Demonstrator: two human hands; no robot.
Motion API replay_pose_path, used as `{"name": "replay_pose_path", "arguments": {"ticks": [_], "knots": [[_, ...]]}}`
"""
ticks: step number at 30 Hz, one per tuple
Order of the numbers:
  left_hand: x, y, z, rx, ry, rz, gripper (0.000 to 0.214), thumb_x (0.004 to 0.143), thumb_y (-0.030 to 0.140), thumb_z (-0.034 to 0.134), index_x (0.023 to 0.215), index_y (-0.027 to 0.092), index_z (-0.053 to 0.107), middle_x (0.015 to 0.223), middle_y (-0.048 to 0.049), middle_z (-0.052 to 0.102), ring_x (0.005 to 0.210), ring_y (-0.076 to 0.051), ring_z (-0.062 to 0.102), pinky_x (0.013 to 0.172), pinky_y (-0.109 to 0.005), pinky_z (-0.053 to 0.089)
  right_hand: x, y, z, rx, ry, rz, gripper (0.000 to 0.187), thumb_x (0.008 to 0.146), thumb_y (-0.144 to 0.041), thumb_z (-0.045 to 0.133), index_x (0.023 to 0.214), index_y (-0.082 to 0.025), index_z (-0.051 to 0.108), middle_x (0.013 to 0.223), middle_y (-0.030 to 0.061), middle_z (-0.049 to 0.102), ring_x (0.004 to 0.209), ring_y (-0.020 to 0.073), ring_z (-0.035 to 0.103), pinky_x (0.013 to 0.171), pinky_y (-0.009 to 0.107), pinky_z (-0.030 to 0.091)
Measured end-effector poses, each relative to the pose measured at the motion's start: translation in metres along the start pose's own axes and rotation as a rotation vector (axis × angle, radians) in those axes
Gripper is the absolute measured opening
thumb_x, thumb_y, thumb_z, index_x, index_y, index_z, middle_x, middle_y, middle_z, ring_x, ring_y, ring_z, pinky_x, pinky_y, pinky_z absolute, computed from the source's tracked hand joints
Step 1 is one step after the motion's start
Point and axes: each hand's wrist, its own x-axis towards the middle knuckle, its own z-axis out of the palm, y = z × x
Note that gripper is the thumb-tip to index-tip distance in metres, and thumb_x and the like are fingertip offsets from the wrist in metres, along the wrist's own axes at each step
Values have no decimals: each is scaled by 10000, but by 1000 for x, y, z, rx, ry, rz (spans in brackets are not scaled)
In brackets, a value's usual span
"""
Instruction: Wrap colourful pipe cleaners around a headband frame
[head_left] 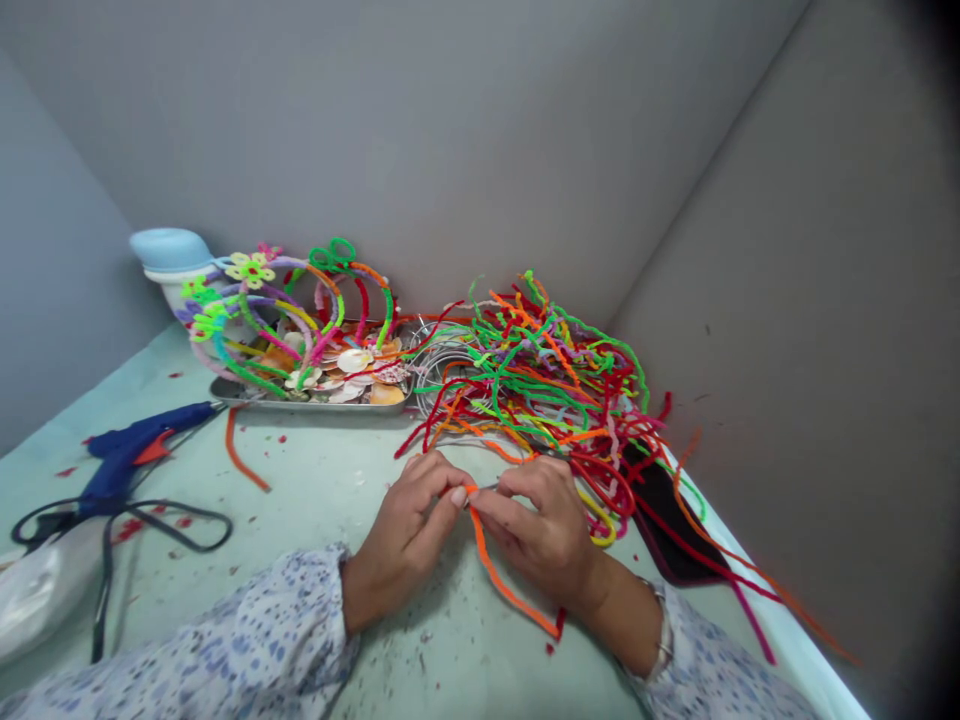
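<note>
Near middle of the desk: orange pipe cleaner, gripped at its far end, the rest trailing nearer and rightward to a short red tip.
Left hand: thumb and forefinger pinch the strand's far end.
Right hand: thumb and forefinger pinch just beside; a thin grey line, probably wire, shows there, but the fingers hide how it meets the strand.
Orange fuzz: likely very light, soft outside, bendable, not slippery; should keep a crease.
Where to hold: close to the pinched end, leaving the tail loose.
Far right: tangled pipe-cleaner pile beside wire rings.
Far left: shell tray under fuzzy bands; nearer, blue glue gun.
</note>
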Motion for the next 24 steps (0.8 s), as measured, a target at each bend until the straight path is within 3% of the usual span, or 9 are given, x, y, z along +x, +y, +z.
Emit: {"name": "replay_pose_path", "arguments": {"ticks": [10,24], "knots": [[0,-2,1,22,-1,3,217,952,253,409,859,185,593,813,-17,541,800,-165,512,756,-303,375,3,0,-1,23,32,1,140,840,-123,583,944,-204,630,787,34,629,757,174,575,742,347,433],[3,-2,2,145,2,74,203,948,235,410,877,190,594,809,-25,549,803,-182,511,769,-331,368,5,2,1,111,11,30,121,890,-122,523,936,-197,607,867,42,698,839,179,608,787,344,435]]}}
